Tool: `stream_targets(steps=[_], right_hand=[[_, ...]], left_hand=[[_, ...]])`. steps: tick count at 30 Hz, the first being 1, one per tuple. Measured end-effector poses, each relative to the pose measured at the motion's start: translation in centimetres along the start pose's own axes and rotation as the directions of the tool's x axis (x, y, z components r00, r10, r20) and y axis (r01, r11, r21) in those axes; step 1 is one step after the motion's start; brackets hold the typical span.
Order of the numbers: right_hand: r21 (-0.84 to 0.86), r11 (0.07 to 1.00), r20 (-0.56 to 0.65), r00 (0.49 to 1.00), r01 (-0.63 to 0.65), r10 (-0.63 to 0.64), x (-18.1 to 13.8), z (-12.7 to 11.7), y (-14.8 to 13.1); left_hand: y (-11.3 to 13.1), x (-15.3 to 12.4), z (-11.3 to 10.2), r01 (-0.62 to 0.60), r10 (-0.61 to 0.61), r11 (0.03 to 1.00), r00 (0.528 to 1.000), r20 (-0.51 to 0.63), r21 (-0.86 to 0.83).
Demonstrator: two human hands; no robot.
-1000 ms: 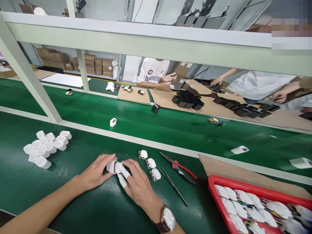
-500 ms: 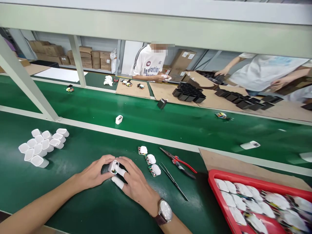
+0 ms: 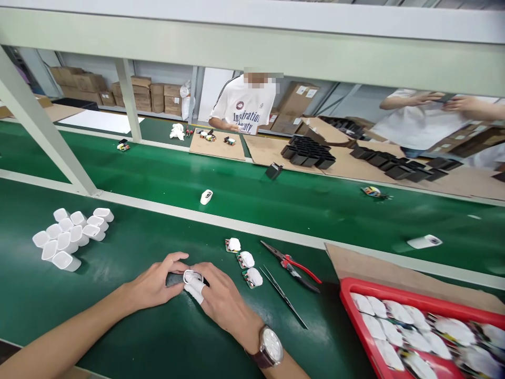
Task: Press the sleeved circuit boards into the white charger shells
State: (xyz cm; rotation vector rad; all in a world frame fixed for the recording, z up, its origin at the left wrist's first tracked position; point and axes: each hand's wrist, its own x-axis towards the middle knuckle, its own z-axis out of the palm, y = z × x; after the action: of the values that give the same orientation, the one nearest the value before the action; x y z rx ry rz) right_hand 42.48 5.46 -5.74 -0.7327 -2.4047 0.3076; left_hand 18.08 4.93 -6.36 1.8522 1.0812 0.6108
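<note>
Both my hands meet on the green bench in front of me, closed round one small white plastic shell. My left hand grips it from the left with fingers curled. My right hand, with white finger cots and a wristwatch, presses on it from the right. Three small circuit boards with white caps lie in a row just right of my hands. A cluster of several empty white shells stands at the left.
Red-handled pliers and tweezers lie right of the boards. A red tray of white-capped parts sits at the lower right on cardboard. White shells ride the conveyor beyond. Other people work at the far side among black trays.
The white shell between my hands has been turned and pressed lower onto the bench. The parts on the conveyor have drifted to the right. The far-right person has raised both hands.
</note>
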Motion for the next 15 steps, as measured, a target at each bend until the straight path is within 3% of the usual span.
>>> stream_targets(steps=[9,15], right_hand=[[0.052,0.998,-0.041,0.998,-0.04,0.042,-0.97,0.51,0.6],[0.222,0.962,-0.034,0.985,-0.16,0.172,-0.77,-0.13,0.65]], left_hand=[[0.18,-0.07,0.29,-0.004,0.005,0.998,1.0,-0.017,0.065],[-0.42,-0.15,0.72,-0.061,0.068,0.993,0.996,-0.059,0.103]])
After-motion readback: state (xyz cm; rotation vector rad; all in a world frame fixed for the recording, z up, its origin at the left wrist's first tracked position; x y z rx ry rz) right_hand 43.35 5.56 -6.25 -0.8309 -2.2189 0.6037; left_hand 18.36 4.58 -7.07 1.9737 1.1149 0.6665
